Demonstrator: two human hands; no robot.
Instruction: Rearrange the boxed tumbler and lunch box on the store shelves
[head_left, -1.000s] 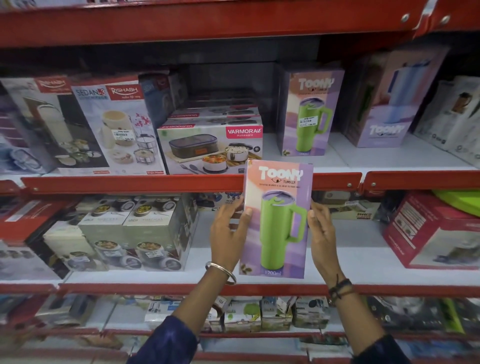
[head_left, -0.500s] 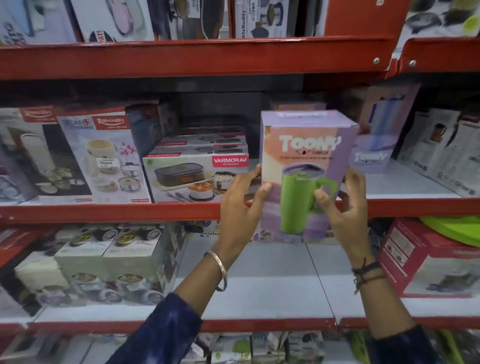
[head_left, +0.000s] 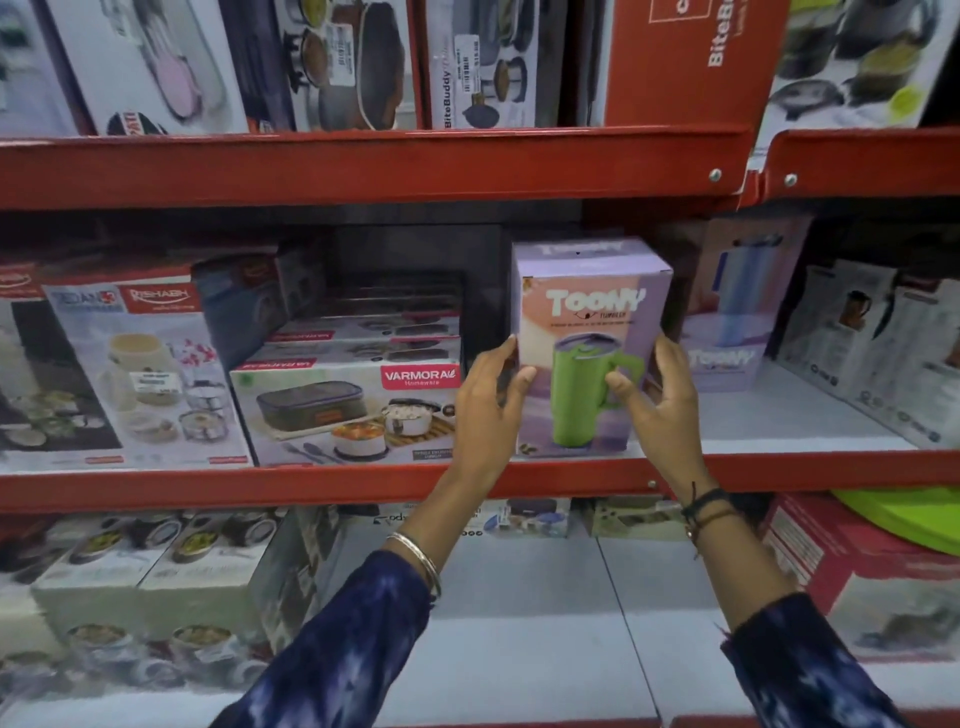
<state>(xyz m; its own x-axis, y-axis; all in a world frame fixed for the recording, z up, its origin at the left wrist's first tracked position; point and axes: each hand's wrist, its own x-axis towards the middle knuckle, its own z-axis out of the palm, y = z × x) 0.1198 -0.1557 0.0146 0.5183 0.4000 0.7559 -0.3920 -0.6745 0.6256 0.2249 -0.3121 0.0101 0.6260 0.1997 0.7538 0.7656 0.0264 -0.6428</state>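
Tumbler box (head_left: 587, 332) — glossy printed cardboard; shelf edge (head_left: 311, 486) — smooth painted metal.

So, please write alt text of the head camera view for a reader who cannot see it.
Two bare hands, left hand and right hand, hold an upright purple Toony tumbler box at the front of a red store shelf. A Varmora lunch box stands left of it.

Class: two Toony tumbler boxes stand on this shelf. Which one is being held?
The green-mug Toony box, between left hand and right hand; the blue-tumbler box stands untouched.
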